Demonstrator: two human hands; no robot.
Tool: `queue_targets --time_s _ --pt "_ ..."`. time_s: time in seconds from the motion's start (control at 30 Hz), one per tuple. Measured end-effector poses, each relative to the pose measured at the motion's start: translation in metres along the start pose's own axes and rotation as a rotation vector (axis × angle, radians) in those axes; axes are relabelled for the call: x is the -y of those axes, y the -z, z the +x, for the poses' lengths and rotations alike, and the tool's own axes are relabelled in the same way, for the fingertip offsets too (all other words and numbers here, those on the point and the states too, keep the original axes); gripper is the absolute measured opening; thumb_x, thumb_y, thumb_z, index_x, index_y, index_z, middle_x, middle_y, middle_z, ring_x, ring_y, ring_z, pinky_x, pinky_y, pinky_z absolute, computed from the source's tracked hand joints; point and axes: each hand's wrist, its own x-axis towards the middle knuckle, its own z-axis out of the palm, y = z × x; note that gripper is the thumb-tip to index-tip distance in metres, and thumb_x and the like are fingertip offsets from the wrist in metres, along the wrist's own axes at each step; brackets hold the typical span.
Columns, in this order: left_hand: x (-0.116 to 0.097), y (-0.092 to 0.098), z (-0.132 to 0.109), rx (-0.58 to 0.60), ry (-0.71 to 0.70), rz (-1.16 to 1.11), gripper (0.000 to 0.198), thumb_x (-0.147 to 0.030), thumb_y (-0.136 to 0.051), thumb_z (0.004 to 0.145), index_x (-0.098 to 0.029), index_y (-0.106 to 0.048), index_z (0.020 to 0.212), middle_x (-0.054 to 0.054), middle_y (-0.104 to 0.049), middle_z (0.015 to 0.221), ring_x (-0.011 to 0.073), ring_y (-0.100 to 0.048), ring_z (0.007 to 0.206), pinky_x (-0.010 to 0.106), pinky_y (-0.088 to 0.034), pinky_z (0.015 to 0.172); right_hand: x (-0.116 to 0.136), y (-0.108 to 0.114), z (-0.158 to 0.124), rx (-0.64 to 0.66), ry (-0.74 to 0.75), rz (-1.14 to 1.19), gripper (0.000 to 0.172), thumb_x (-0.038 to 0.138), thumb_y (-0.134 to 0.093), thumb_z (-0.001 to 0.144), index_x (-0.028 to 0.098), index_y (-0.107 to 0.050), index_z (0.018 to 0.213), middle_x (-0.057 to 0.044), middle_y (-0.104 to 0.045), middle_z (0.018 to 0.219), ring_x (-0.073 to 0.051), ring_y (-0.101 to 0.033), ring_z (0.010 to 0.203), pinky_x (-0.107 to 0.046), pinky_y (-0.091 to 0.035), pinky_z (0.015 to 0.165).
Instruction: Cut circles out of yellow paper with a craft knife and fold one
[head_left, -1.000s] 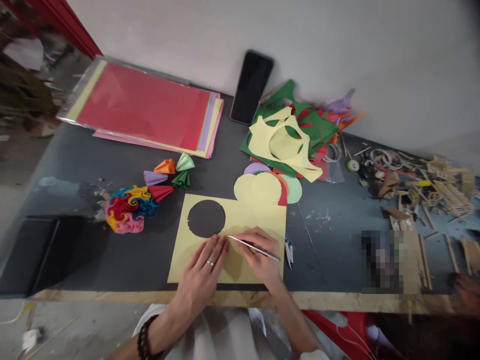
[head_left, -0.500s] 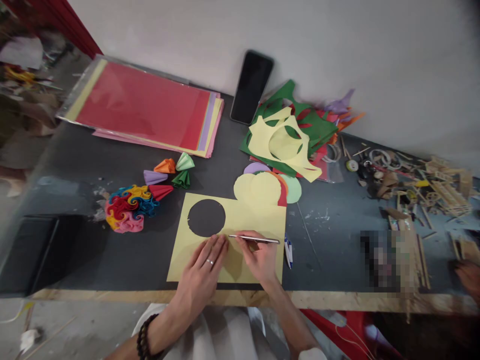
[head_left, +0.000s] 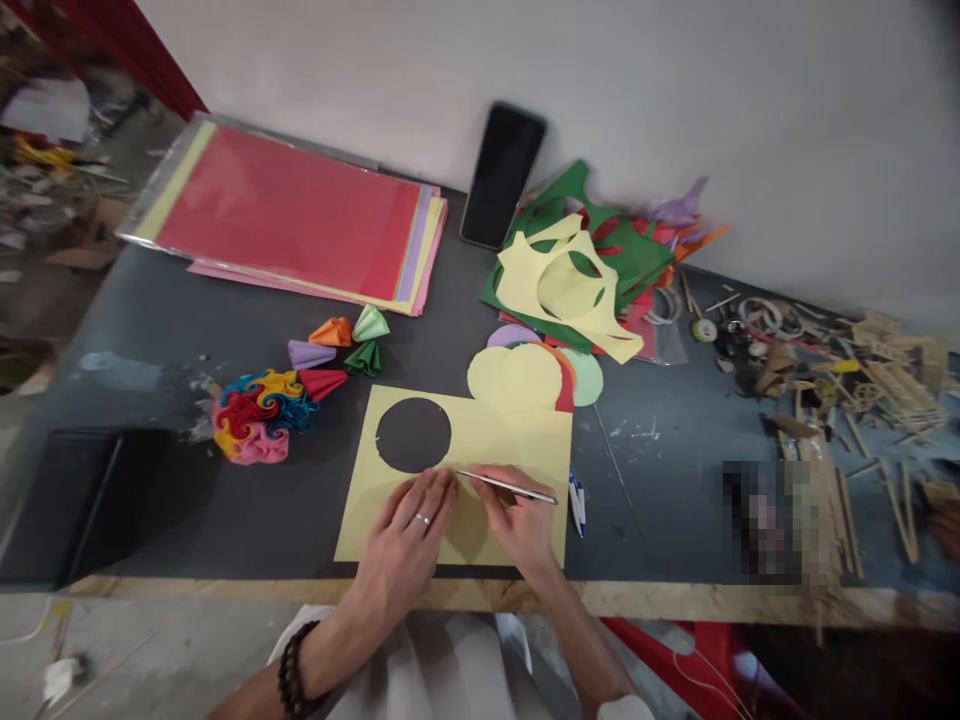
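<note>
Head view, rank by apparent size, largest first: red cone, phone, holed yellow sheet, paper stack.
1-2. Paper stack and holed yellow sheet: too alike to rank; the sheet is nearer the camera.
3. Phone
4. Red cone

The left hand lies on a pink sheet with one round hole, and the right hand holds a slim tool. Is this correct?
Not the colour: the head view shows the sheet is pale yellow, not pink. The left hand lies on it, it has one round hole, and the right hand holds a slim tool.
</note>
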Motion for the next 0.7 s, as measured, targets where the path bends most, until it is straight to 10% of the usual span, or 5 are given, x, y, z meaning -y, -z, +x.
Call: queue_targets --time_s 0.7 --pt "0.0 -0.002 0.002 -0.007 0.009 0.002 0.056 -0.018 -0.048 0.097 -0.021 -0.056 0.153 0.003 -0.065 0.154 0.0222 -0.058 0.141 0.039 -0.047 0.117 -0.006 0.004 -0.02 -0.101 0.012 0.012 0.016 0.025 -0.07 0.095 0.032 -0.083 0.103 -0.004 -0.085 0.089 -0.021 -0.081 0.078 -0.033 -0.069 0.073"
